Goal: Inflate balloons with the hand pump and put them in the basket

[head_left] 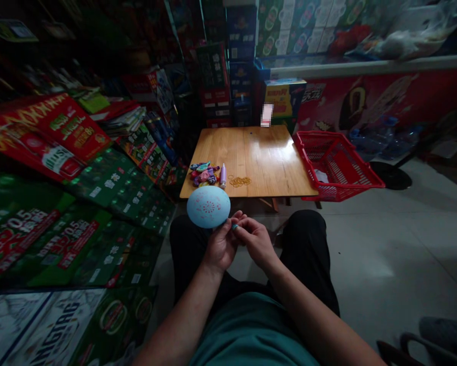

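Note:
A light blue balloon [208, 207] with a red printed pattern is inflated in front of me, over my left knee. My left hand [221, 247] is closed on its neck, at the balloon's lower right. My right hand [255, 238] pinches the neck's blue end close beside the left fingers. Beyond them, on the wooden table [247, 150], lie a heap of uninflated balloons [204, 174], a purple hand pump [223, 176] standing or lying near the front edge, and a small pile of yellowish rubber bands [240, 181].
A red shopping basket [340, 162] stands against the table's right side. Stacked green cartons [110, 218] line the left. A yellow and blue box [283, 99] is behind the table, by a freezer [350, 66] with bags on top.

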The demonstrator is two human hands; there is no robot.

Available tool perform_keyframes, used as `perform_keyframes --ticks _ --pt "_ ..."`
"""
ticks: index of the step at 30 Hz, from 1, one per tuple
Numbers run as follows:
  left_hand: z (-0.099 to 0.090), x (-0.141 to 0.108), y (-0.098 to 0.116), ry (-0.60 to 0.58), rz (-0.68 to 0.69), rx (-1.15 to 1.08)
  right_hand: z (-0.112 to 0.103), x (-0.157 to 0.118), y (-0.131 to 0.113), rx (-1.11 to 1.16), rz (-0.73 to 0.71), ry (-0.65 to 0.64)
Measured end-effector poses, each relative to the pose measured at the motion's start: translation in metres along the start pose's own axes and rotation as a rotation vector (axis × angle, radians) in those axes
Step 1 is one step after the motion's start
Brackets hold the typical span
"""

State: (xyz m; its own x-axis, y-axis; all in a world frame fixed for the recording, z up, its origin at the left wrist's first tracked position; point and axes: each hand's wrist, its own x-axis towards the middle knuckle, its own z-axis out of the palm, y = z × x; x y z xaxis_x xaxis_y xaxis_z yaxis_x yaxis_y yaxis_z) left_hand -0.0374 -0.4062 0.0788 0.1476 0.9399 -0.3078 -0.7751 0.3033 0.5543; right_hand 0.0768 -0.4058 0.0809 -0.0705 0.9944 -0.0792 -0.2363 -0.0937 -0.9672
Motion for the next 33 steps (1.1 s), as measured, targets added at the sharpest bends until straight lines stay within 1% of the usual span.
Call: perform_keyframes --ticks 4,8,11,14,17,19,22,24,26,27,29,31,33 --pt "0.003 -0.010 -0.005 0.016 0.020 0.048 -0.002 -0.011 -0.003 0.040 0.047 -0.021" --pt "0.004 -0.018 -0.009 0.000 0.065 0.129 0.001 -0.018 -0.008 0.062 0.135 -0.111" --pt "0.004 -0.024 -0.010 0.002 0.106 0.173 0.002 -0.021 -0.010 0.011 0.120 -0.156" --pt "0.004 -0.028 -0.011 0.020 0.140 0.178 0.003 -0.024 -0.009 -0.055 0.084 -0.138" --pt "0.004 -0.030 -0.012 0.020 0.148 0.144 0.004 -0.025 -0.006 -0.135 0.035 -0.077" --pt "0.004 -0.030 -0.014 0.018 0.111 0.118 0.002 -0.025 -0.005 -0.209 -0.011 -0.031" --pt "0.000 -0.035 -0.017 0.001 0.005 0.141 -0.004 -0.024 -0.006 -0.363 -0.078 0.037" --pt "-0.004 -0.042 -0.018 -0.018 -0.094 0.277 -0.011 -0.022 -0.007 -0.495 -0.098 0.093" --pt "-0.008 -0.051 -0.018 -0.031 -0.147 0.506 -0.019 -0.020 -0.006 -0.619 -0.105 0.134" --pt "-0.009 -0.055 -0.018 -0.034 -0.133 0.630 -0.022 -0.018 -0.005 -0.668 -0.107 0.143" --pt "-0.009 -0.063 -0.015 -0.026 -0.004 0.830 -0.026 -0.016 -0.002 -0.739 -0.117 0.128" --pt "-0.008 -0.067 -0.012 -0.001 0.206 0.979 -0.028 -0.015 0.001 -0.778 -0.128 0.096" --pt "-0.006 -0.065 -0.007 0.006 0.464 1.148 -0.027 -0.015 0.003 -0.782 -0.143 0.041"
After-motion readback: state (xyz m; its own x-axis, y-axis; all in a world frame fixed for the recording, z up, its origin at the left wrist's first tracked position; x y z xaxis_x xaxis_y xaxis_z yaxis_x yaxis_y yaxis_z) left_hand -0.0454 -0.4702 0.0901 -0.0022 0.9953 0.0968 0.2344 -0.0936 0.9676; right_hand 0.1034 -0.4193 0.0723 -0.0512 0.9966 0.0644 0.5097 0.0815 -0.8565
